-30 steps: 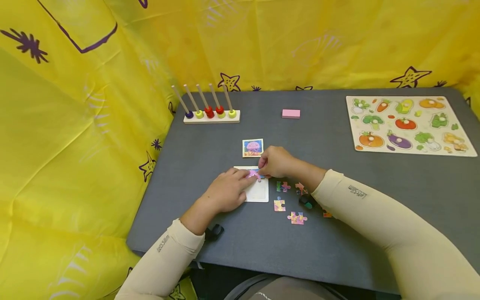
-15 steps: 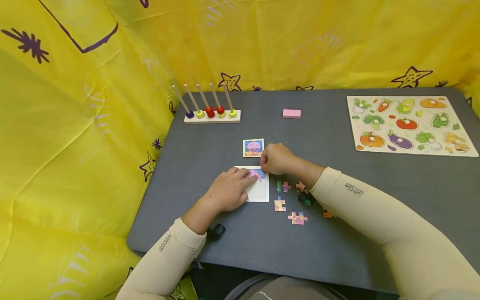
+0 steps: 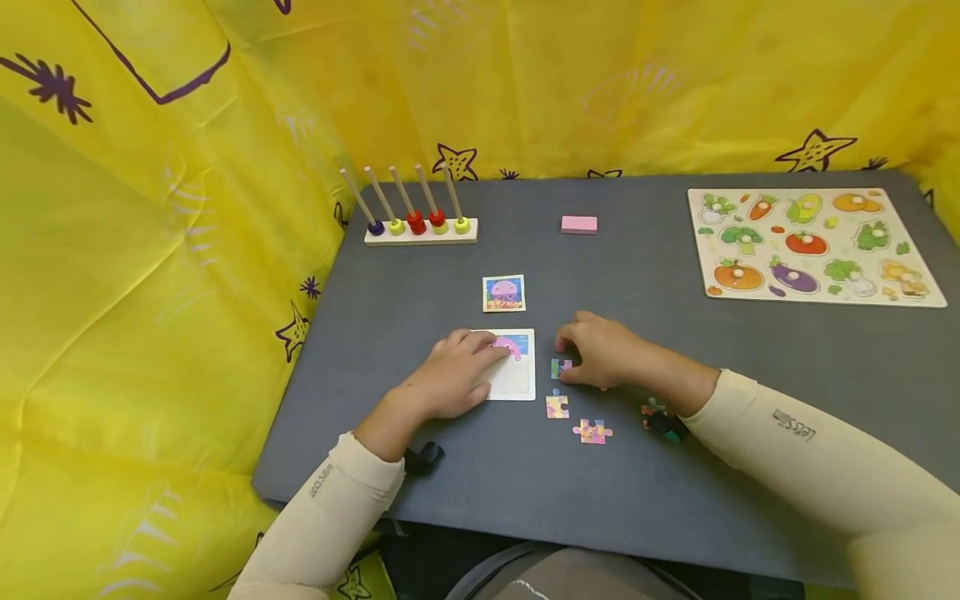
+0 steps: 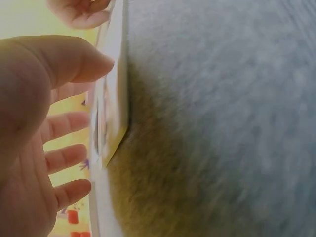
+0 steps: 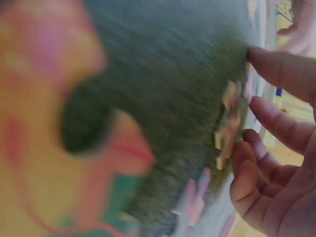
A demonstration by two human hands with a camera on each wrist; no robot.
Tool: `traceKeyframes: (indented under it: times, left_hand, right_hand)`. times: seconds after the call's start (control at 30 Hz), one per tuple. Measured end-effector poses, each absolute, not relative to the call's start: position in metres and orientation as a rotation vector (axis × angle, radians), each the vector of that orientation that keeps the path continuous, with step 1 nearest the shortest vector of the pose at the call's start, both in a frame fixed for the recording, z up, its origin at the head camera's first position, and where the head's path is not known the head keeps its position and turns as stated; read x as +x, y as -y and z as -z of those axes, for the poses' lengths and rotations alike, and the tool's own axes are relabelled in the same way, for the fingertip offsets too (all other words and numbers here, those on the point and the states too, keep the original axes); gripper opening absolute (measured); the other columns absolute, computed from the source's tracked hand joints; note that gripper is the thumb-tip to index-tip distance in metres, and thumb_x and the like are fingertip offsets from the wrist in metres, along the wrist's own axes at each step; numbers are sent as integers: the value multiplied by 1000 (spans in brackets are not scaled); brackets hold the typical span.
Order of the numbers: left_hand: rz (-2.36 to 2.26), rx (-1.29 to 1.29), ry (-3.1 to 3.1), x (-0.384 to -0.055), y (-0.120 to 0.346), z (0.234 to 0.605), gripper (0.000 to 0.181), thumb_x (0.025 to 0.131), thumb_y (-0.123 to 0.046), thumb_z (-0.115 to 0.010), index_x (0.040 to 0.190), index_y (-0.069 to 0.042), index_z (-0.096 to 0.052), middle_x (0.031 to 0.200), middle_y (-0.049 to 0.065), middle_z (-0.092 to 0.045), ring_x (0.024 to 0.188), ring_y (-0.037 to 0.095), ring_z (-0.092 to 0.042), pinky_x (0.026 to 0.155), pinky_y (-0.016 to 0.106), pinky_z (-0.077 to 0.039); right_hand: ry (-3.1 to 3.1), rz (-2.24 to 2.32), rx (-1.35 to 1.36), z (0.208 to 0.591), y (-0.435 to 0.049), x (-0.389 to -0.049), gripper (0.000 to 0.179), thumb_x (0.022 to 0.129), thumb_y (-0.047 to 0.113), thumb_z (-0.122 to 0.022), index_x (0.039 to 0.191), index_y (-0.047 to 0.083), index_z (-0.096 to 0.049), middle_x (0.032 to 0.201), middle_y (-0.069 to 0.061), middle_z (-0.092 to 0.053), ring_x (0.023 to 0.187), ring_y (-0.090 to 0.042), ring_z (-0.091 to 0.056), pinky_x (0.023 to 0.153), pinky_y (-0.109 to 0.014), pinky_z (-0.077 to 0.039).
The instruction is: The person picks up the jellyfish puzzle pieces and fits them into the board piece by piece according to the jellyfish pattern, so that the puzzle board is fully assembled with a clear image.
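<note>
My left hand (image 3: 453, 375) lies over a white puzzle tray (image 3: 512, 385), its index finger touching the fitted pink-and-blue pieces (image 3: 517, 343) at the top. In the left wrist view, the thumb (image 4: 81, 61) meets the tray's edge. To the right of the tray, my right hand (image 3: 603, 354) hovers with thumb and index finger parted around a green-and-pink puzzle piece (image 3: 558, 368). No grip on it shows. A yellow piece (image 3: 557, 407) and a pink-yellow piece (image 3: 592, 432) lie nearer the person. A jellyfish picture card (image 3: 504, 293) sits beyond the tray.
A pegged bead counter (image 3: 420, 237) stands at the back left, and a pink block (image 3: 579, 225) at the back middle. A vegetable puzzle board (image 3: 817, 246) covers the back right. Another piece (image 3: 651, 408) is partly hidden by the right wrist camera (image 3: 667, 427).
My right hand has left the tray's top right corner and moved right and toward the person, over the loose pieces. The left hand stays on the tray.
</note>
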State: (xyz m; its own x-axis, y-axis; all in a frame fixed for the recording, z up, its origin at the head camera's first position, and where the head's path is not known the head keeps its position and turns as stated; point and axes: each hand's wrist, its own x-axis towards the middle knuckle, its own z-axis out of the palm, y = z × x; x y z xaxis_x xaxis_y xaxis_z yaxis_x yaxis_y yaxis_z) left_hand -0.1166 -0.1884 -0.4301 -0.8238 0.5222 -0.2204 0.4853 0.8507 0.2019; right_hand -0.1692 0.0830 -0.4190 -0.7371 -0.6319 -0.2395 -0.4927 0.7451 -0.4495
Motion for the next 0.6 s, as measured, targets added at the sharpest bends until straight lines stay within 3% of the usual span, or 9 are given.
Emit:
traceKeyframes:
  times: [0.2, 0.43, 0.6]
  left_hand:
    - [-273, 665, -2791, -108, 204, 421, 55, 96, -28, -65, 150, -24, -51, 153, 7, -46, 141, 33, -39, 114, 58, -32]
    - [-265, 722, -2850, -96, 219, 417, 32, 91, -24, -75, 123, -17, -71, 130, 3, -64, 126, 30, -52, 105, 54, -41]
    - [-253, 775, -2869, -90, 223, 419, 26, 91, -23, -76, 116, -17, -75, 128, 2, -66, 122, 28, -56, 103, 52, -44]
  right_hand:
    - [-2604, 580, -872, 427, -84, -160, 23, 81, 27, -87, 92, 15, -70, 95, -5, -57, 84, -22, -53, 78, -40, -46]
    - [-2610, 723, -837, 427, -80, -170, 21, 80, 17, -87, 81, 13, -67, 75, 1, -61, 73, -17, -56, 69, -33, -46]
    - [-2584, 856, -828, 418, -67, -181, 12, 83, 12, -84, 81, 12, -72, 73, 4, -66, 71, -13, -60, 71, -32, -49]
